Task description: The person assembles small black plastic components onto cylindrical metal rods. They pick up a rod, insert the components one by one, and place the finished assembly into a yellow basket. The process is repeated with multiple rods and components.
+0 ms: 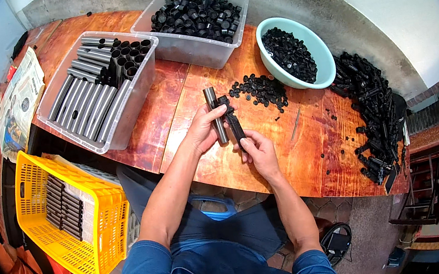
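Above the table's near edge, my left hand (200, 132) is closed around a shiny metal tube (210, 97), which stands nearly upright in it. My right hand (260, 155) grips the lower end of a long black plastic part (235, 126) with a rounded head. That head sits right beside the tube, near the left fingertips; whether the two pieces touch is hard to make out. Small black pieces (263, 90) lie loose on the wooden table beyond my right hand. A thin pointed metal tool (295, 123) rests to the right.
A clear bin (136, 104) of metal tubes stands at left, another bin (193, 50) of black caps behind it. A pale blue bowl (326, 60) holds small black pieces. Long black parts (375, 109) are heaped at right. A yellow crate (107, 239) with tubes sits lower left; a person's orange sleeve (18, 271) shows beyond.
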A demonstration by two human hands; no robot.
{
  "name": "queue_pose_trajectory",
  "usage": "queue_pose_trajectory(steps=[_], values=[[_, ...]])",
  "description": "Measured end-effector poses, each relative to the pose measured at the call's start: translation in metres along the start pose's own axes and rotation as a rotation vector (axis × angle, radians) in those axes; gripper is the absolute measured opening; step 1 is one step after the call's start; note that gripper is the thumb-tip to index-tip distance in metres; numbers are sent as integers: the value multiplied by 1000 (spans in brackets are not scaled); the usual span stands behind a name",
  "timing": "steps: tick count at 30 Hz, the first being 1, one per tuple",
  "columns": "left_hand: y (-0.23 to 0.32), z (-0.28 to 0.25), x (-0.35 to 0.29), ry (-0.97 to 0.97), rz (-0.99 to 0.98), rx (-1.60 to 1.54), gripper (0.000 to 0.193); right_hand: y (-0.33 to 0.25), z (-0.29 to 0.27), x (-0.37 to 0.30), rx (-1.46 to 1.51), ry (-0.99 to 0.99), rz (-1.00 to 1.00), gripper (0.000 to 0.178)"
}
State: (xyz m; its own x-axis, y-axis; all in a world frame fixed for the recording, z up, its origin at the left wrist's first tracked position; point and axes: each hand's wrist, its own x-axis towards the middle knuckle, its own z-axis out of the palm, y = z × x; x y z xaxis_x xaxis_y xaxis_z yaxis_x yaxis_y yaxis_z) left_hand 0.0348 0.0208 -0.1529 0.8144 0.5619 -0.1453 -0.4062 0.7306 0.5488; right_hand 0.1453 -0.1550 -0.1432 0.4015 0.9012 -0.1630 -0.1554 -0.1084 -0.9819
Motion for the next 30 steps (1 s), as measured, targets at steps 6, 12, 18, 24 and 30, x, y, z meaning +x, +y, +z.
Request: queue_pose_trajectory(steps=[6,12,18,24,30], values=[[-7,-11,8,23,30,-39,33,4,9,3,-54,118,-55,28],[-5,-9,8,-54,0,-95,42,-2,13,4,-38,110,-51,18],[-2,0,10,31,-23,-224,39,-8,14,2,-137,146,-75,19],[-7,-31,18,-23,100,-330,34,-15,34,-39,-613,262,-212,24],[2,-23,15,55,109,-324,40,8,36,-58,-689,264,-396,24]])
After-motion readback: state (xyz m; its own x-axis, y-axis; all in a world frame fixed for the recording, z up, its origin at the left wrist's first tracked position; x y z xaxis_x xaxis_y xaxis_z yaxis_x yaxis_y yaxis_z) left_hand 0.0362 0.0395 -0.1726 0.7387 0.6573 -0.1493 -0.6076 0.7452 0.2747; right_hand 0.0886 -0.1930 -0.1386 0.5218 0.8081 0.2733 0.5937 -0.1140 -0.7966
